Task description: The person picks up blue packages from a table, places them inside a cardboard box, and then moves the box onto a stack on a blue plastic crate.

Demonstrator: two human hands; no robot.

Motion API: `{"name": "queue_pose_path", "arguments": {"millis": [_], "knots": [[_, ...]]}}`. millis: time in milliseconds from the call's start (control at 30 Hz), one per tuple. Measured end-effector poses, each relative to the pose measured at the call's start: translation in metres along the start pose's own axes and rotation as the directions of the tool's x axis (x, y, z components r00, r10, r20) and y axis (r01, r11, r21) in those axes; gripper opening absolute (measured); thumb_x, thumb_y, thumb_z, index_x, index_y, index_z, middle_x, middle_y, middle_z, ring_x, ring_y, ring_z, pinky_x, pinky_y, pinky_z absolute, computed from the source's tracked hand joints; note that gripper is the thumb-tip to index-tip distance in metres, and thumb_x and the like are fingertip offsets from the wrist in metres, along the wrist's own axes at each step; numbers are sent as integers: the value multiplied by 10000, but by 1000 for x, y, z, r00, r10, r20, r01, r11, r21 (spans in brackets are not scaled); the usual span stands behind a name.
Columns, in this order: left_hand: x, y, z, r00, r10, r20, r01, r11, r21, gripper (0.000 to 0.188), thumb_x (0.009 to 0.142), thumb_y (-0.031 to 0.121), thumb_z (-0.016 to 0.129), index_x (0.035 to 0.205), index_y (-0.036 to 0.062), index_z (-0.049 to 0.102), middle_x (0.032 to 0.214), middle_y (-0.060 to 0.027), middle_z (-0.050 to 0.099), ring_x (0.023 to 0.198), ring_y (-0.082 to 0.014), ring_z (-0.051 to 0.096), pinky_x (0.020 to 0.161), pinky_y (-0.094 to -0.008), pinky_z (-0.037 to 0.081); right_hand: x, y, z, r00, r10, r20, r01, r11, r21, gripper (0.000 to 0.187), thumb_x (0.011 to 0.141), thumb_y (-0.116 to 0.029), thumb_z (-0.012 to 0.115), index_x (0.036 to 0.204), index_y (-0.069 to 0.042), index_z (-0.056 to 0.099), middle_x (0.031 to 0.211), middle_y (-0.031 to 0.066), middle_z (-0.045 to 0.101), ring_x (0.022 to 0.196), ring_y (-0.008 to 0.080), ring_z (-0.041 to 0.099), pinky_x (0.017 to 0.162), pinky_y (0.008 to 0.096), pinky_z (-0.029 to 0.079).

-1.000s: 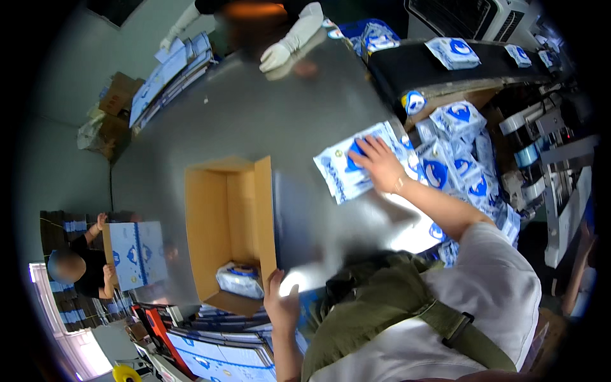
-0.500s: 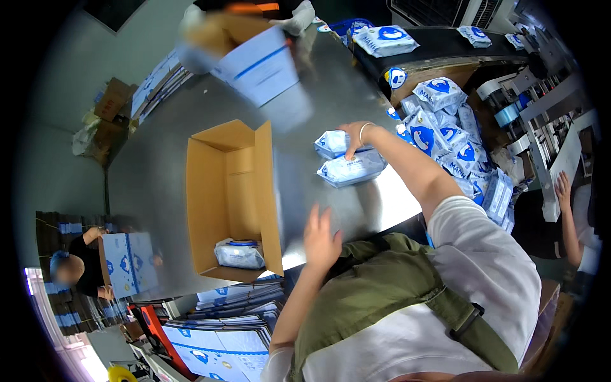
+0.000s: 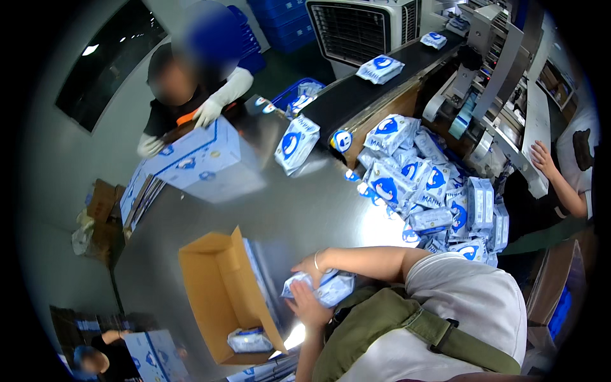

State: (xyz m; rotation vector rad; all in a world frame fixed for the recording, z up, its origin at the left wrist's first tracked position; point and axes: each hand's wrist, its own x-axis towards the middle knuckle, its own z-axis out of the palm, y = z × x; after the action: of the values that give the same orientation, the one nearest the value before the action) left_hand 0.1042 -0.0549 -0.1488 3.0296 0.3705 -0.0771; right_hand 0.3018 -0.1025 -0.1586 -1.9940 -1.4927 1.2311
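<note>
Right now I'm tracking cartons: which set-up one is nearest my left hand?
The open carton beside your left hand, its brown inside showing a blue-and-white pack; the far carton and lower-left carton are farther off.

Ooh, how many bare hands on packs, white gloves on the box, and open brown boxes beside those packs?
Bare left hand and right hand on packs: 2
White gloves on blue-and-white box: 2
Open brown box beside packs: 1
Total: 5
</note>
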Motion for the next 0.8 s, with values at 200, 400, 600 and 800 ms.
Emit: {"name": "queue_pose_path", "arguments": {"millis": [200,400,600,800], "knots": [[10,3,-13,973,-97,208,96,995,12,1086,611,402,730,1406,-31,129,1475,-256,121,1390,-386,89,1027,-634,171,-93,137,-149,578,-8,-816,-102,991,-82,833,595,-161,757,1337,-59,391,1325,199,440,1221,344,427,1022,389,353],[17,12,-22,955,-133,266,155,986,-62,903,662,193,625,1390,-36,142,1461,-283,126,1377,-430,82,1019,-657,130,-190,262,-314,235,169,-957,-713,699,-51,832,615,10,653,1368,-155,339,1421,117,342,1339,301,283,1077,503,208],[21,10,-14,928,-159,337,195,978,-76,857,677,159,593,1380,-38,144,1450,-295,136,1369,-445,82,1023,-644,131,-159,271,-379,506,184,-843,-765,547,-340,872,634,-44,698,1390,-245,313,1426,117,321,1351,289,261,1094,533,133],[11,1,0,935,-145,324,145,989,24,1038,603,315,719,1388,-30,133,1454,-286,136,1357,-455,116,997,-638,194,-38,191,-360,579,-156,-800,-510,697,-504,631,618,-147,689,1223,-223,522,1199,175,496,1191,312,432,1067,586,115]]}}
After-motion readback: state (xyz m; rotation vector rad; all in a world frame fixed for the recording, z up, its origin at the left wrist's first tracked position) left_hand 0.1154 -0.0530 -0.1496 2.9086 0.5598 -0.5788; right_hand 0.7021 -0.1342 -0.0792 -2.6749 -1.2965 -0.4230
